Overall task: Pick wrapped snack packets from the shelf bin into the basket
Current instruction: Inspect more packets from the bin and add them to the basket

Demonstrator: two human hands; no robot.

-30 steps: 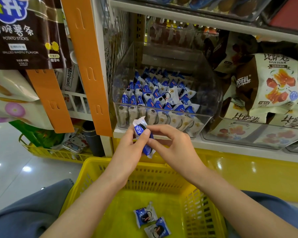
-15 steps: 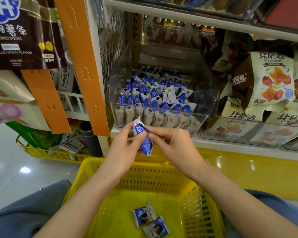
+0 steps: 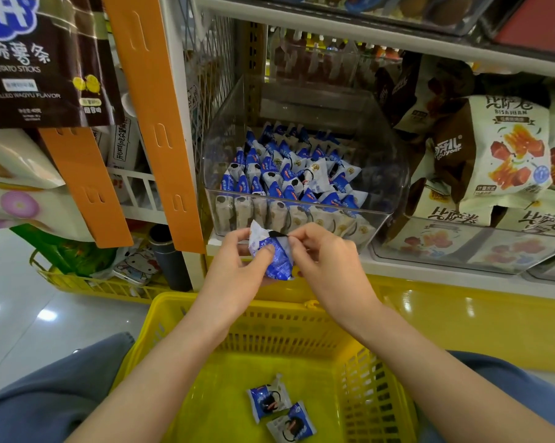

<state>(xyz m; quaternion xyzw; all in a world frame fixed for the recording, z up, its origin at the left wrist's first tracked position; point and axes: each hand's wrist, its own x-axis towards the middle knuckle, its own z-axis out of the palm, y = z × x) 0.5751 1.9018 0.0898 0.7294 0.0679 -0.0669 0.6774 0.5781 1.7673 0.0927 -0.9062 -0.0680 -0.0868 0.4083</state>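
So, one blue-and-white packet (image 3: 276, 260) is held up in front of the clear bin (image 3: 317, 100), just above the far rim of the yellow basket (image 3: 301, 316). It's gripped by the left hand (image 3: 234, 266), with the thumb laid across its face. Its upper corner is pinched by the fingertips of the right hand (image 3: 330, 260).

Two more packets (image 3: 268, 402) are already lying at the bottom of the basket, touching each other. The bin is packed with plenty more, so the job looks barely started.

Nothing fancy is probably needed for this step. The packet should be passed to one hand only and brought back over the open middle of the basket. It should be let go low down, so it isn't bounced off the rim or dropped outside it.

The wrapper looks thin and crinkly, so a light pinch on the sealed edge is likely enough. The filling could get crushed if it's squeezed hard.

The other hand can then be freed for the bin. The front row looks like the easiest place for a packet to be lifted from without the neat rows behind being knocked over.
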